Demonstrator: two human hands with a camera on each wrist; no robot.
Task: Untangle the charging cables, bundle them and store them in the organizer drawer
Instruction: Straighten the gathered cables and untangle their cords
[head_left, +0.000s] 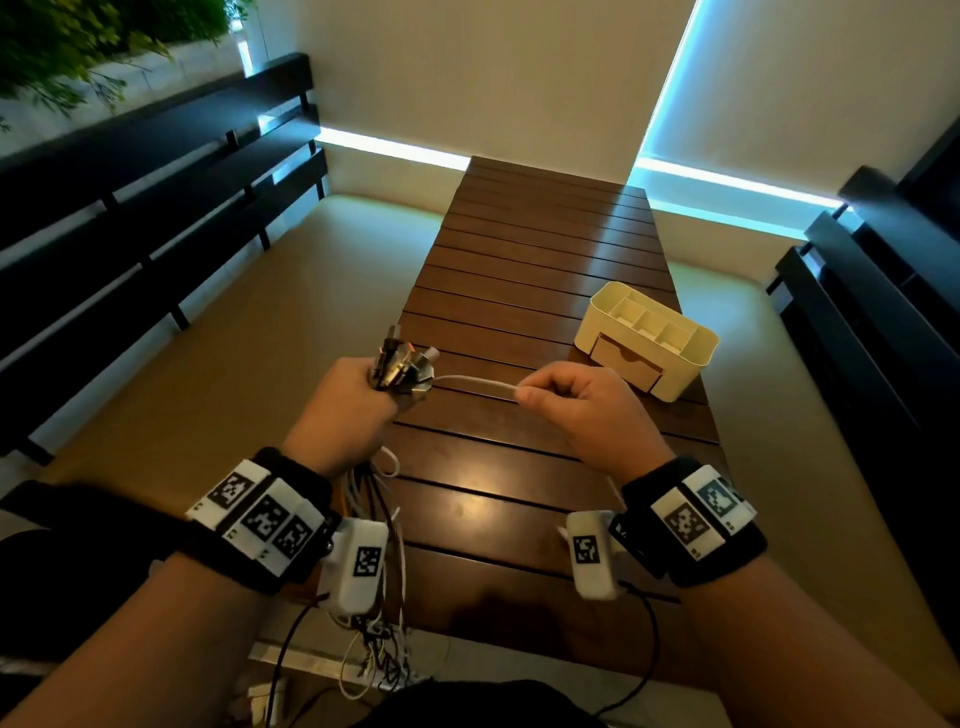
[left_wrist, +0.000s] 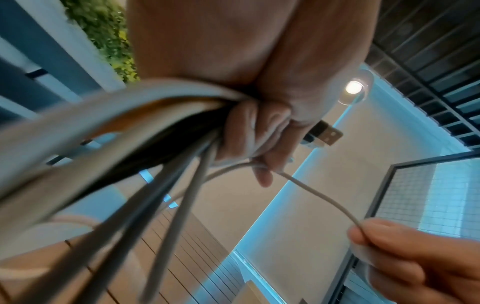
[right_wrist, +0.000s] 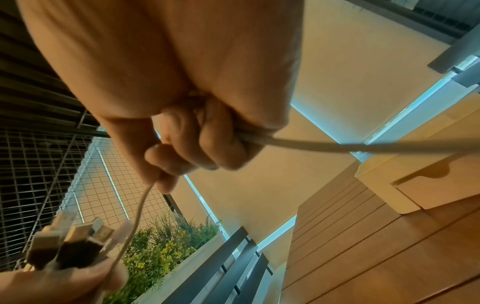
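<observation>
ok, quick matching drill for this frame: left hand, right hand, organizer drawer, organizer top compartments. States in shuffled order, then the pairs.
Things:
1. left hand
2. right hand
3. organizer drawer
4. top compartments

States:
A. closed
B. pinches a single white cable
C. empty
D. grips a bunch of cables, plugs sticking up

Pairs: 1-D, 2-B, 3-A, 4-C

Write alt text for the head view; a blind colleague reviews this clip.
Left hand grips a bundle of charging cables, plugs up, while the right hand pinches one white cable stretched between them. A cream organizer, drawer closed, sits on the slatted wooden table.
</observation>
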